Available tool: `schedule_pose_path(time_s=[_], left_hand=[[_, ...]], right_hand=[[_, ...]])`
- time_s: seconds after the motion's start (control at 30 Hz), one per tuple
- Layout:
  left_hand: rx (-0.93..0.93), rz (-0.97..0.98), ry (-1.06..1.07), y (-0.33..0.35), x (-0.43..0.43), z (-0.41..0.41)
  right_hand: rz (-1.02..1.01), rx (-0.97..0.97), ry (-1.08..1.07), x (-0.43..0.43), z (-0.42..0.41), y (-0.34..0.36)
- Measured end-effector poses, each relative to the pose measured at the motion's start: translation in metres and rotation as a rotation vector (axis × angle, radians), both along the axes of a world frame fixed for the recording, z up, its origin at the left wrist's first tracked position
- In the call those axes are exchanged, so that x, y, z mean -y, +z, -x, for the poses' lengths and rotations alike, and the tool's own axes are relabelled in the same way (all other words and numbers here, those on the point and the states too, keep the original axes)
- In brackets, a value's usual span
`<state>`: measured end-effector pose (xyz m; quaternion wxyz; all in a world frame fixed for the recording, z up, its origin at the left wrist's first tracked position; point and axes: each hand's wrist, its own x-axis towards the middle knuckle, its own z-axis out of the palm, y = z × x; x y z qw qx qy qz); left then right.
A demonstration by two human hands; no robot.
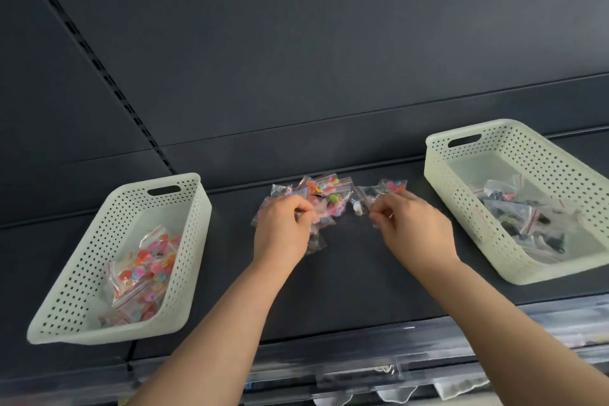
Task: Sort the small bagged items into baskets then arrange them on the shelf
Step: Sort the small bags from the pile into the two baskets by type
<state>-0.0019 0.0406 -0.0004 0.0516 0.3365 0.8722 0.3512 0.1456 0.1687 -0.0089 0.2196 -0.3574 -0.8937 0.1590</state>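
Note:
A pile of small clear bags (324, 193) with colourful and dark pieces lies on the dark shelf (346, 273) between two pale perforated baskets. My left hand (283, 231) pinches a small bag at the pile's left side. My right hand (412, 224) pinches a clear bag with dark pieces (364, 199) at the pile's right side. The left basket (75, 273) holds bags of colourful buttons (145, 273). The right basket (471, 201) holds bags of dark pieces (524, 217).
The dark back panel (296, 59) rises right behind the pile, with a slotted upright (99, 66) at the left. Below the shelf's front edge, a clear price rail (362, 369) and blurred packets show.

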Motion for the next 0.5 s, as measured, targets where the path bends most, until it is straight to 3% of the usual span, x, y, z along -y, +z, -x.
schedule_pose_path(time_s=[0.13,0.23,0.37,0.5], left_hand=[[0.062,-0.031,-0.119,0.002,-0.039,-0.030],[0.078,-0.068,-0.231,0.008,-0.070,-0.060],[0.067,-0.130,-0.367,0.022,-0.114,-0.097],[0.060,-0.194,-0.423,0.037,-0.152,-0.127]], right_hand=[[-0.156,-0.073,-0.237,-0.042,-0.052,0.025],[-0.139,-0.034,-0.391,-0.072,-0.095,0.026],[-0.049,0.090,-0.438,-0.090,-0.131,0.014],[-0.044,0.081,-0.468,-0.095,-0.146,0.012]])
